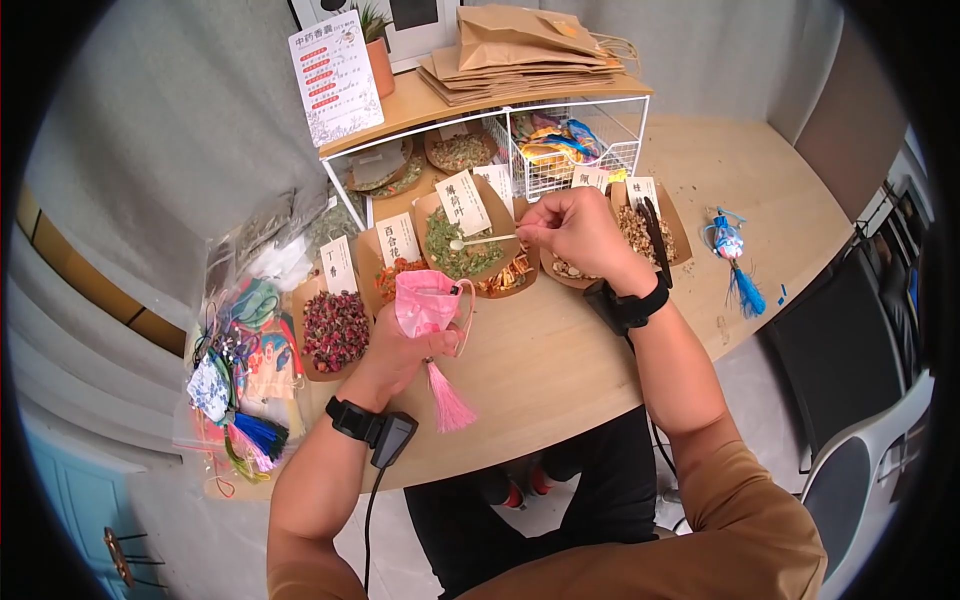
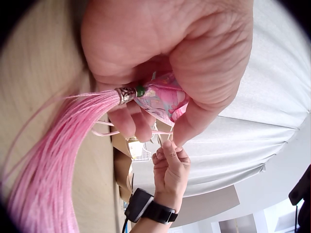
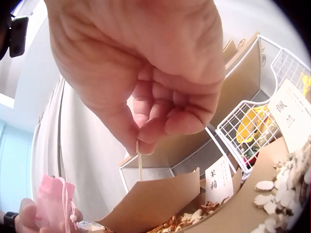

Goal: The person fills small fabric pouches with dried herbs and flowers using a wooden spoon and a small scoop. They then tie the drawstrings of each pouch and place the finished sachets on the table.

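Note:
In the head view my left hand (image 1: 397, 352) holds a pink sachet pouch (image 1: 424, 312), its mouth facing up. A pink tassel (image 1: 450, 398) hangs below it, and in the left wrist view a metal cap and green bead (image 2: 141, 91) join tassel and pouch. My right hand (image 1: 580, 232) pinches the handle of a small pale spoon (image 1: 488, 240) between thumb and fingertips. The spoon's bowl is over the green dried leaves (image 1: 468, 262) in a brown paper tray. In the right wrist view only the spoon's handle (image 3: 140, 162) shows; a tray wall hides the rest.
Trays of dark red buds (image 1: 335, 332), orange petals (image 1: 398, 272) and pale chips (image 1: 638, 236) stand alongside, with labels. Behind is a shelf (image 1: 400, 125) with paper bags (image 1: 530, 50) and a wire basket (image 1: 570, 180). A blue sachet (image 1: 728, 245) lies right; bagged sachets (image 1: 212, 385) lie left.

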{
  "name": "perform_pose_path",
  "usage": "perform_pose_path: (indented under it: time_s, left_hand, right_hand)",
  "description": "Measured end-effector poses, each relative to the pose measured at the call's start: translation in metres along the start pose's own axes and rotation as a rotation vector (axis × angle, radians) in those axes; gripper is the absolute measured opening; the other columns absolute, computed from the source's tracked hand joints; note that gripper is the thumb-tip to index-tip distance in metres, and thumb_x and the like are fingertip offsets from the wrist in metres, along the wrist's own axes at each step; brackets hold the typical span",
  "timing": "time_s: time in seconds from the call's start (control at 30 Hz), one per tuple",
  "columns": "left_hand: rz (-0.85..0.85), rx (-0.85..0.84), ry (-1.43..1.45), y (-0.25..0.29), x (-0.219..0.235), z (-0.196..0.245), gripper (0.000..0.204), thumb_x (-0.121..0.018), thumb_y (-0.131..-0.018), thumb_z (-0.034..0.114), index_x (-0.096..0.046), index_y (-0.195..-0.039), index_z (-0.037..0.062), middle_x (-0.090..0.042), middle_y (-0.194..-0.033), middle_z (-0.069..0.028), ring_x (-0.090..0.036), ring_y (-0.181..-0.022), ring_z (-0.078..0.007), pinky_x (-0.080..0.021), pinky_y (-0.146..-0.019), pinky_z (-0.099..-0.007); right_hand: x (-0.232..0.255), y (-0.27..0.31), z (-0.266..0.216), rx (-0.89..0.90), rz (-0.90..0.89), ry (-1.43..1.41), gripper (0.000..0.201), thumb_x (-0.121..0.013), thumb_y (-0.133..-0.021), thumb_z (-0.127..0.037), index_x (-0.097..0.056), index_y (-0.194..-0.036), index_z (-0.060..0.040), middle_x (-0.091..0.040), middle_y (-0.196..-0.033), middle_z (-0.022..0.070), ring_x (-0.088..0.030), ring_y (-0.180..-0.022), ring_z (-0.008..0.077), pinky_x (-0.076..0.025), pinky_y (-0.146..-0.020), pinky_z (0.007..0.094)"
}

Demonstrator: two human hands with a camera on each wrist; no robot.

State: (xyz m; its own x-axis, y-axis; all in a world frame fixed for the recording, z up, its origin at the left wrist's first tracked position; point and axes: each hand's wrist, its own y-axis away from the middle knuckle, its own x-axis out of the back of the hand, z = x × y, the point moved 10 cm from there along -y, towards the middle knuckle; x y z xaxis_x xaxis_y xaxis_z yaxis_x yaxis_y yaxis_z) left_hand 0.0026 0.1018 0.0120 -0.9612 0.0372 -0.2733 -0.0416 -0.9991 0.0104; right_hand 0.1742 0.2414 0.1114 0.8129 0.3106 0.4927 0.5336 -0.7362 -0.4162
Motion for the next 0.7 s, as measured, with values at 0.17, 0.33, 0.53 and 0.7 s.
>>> perform_pose_path:
  time_s: [0.17, 0.33, 0.53, 0.7]
  left_hand:
    - [0.007, -0.028, 0.006, 0.001, -0.004, 0.005, 0.040, -0.074, -0.078, -0.001, -0.058, -0.113, 0.0032, -0.064, -0.099, -0.0039, -0.064, -0.083, -0.0142, -0.053, -0.067, -0.0295]
    - [-0.007, -0.008, 0.006, -0.001, 0.001, -0.001, 0.044, -0.076, -0.077, 0.000, -0.056, -0.116, 0.0046, -0.063, -0.106, -0.0066, -0.066, -0.088, -0.0188, -0.055, -0.068, -0.0308]
    - [-0.004, 0.005, 0.010, 0.000, 0.002, -0.003, 0.043, -0.075, -0.077, 0.000, -0.056, -0.116, 0.0042, -0.063, -0.105, -0.0065, -0.065, -0.088, -0.0187, -0.055, -0.068, -0.0311]
    - [-0.011, 0.001, 0.003, 0.000, 0.000, -0.002, 0.043, -0.075, -0.077, 0.000, -0.056, -0.116, 0.0040, -0.063, -0.106, -0.0068, -0.065, -0.088, -0.0187, -0.055, -0.068, -0.0312]
  right_hand:
    - [0.016, -0.001, 0.003, -0.040, 0.059, 0.066, 0.006, -0.073, -0.075, -0.003, -0.071, -0.076, 0.0020, -0.068, -0.066, 0.0075, -0.061, -0.058, 0.0107, -0.050, -0.057, 0.0257]
    - [0.005, 0.001, 0.003, -0.057, -0.021, 0.087, 0.005, -0.073, -0.074, -0.004, -0.071, -0.074, 0.0013, -0.068, -0.066, 0.0088, -0.063, -0.058, 0.0127, -0.051, -0.058, 0.0270]
    - [-0.015, 0.001, 0.016, -0.085, -0.088, 0.020, 0.007, -0.075, -0.075, -0.004, -0.070, -0.074, 0.0010, -0.067, -0.065, 0.0062, -0.061, -0.059, 0.0106, -0.050, -0.058, 0.0263]
    - [-0.024, 0.000, 0.030, -0.145, -0.129, -0.047, 0.009, -0.074, -0.080, -0.003, -0.068, -0.075, 0.0023, -0.066, -0.067, 0.0033, -0.058, -0.060, 0.0063, -0.048, -0.055, 0.0223]
